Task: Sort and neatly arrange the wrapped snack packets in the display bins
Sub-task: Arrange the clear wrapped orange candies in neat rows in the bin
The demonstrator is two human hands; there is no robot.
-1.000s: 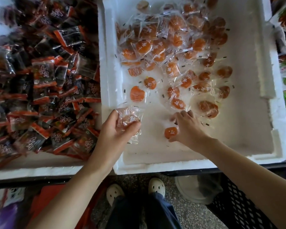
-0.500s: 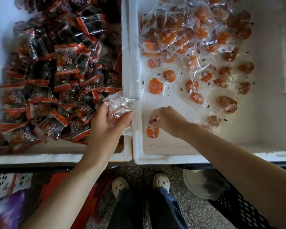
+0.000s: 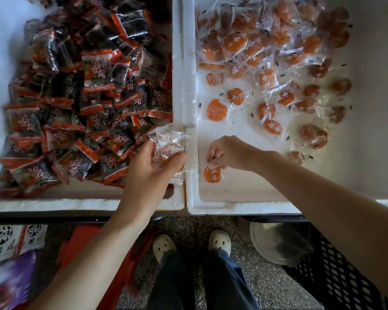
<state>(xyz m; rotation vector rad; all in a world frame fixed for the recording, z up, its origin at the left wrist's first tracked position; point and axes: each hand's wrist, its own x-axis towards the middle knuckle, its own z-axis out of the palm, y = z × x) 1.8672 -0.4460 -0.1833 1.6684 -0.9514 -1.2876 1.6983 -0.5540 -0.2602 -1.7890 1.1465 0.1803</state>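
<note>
I see left hand (image 3: pixel 151 168) gripping a small stack of clear packets (image 3: pixel 169 142) right over the walls where the two foam bins meet. Right hand (image 3: pixel 230 152) has fingers curled, pinching the far edge of a single orange packet (image 3: pixel 211 174) lying in the near-left corner of the right bin (image 3: pixel 233 208). Other orange packets (image 3: pixel 267 52) lie scattered and heaped toward that bin's far side; left bin (image 3: pixel 76 205) is piled with dark red-and-black packets (image 3: pixel 87 97).

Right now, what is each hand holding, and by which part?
The left hand grips clear-wrapped packets by their lower half. The right hand pinches the top edge of an orange packet lying in the white bin.
</note>
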